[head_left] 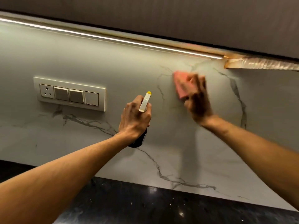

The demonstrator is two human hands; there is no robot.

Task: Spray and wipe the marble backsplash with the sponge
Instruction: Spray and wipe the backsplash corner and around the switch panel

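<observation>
Right of the switch plate, on the marble backsplash, the right hand holds a pink sponge flat to the veined stone (both are blurred, so the exact finger grip is hard to read). Between the plate and that sponge, slightly lower, the left hand grips a spray bottle, fingers wrapped round its neck, yellow-tipped nozzle towards the wall. Below the plate runs a dark speckled countertop.
</observation>
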